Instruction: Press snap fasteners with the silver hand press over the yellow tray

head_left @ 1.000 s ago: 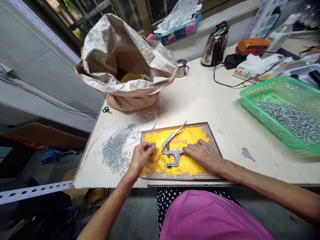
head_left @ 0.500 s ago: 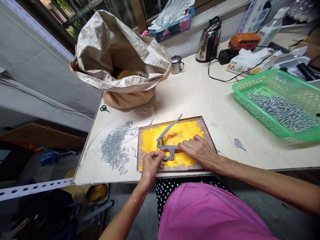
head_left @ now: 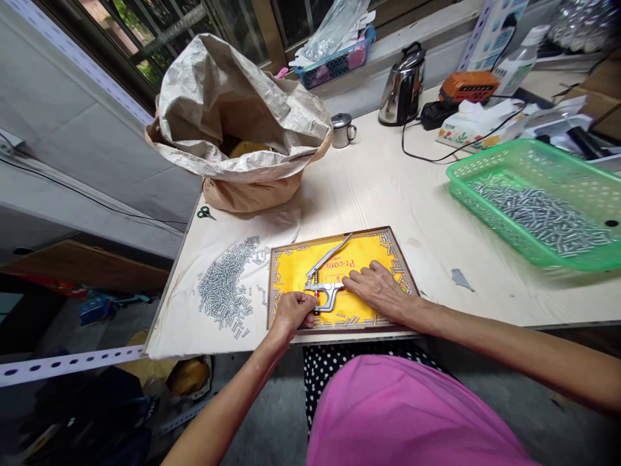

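A grey metal hand press point(head_left: 324, 282) lies on a yellow tray with a brown frame point(head_left: 286, 272) at the table's near edge, its lever raised toward the back. My left hand point(head_left: 292, 310) is pinched at the press's jaw, its fingers closed on something too small to make out. My right hand point(head_left: 377, 288) rests flat over the press's lower handle, fingers pressed together on it. Small silver metal pins point(head_left: 359, 318) are scattered along the tray's edges.
A heap of silver pins point(head_left: 224, 286) lies on white cloth left of the tray. A big paper sack point(head_left: 242, 123) stands behind, small scissors point(head_left: 206, 213) beside it. A green basket point(head_left: 533, 204) of pins sits right. Kettle point(head_left: 402, 84), metal cup point(head_left: 342, 129) and cables are farther back.
My left hand came from the tray's upper left down to the press's jaw and stays pinched there. My right hand kept its place on the handle.
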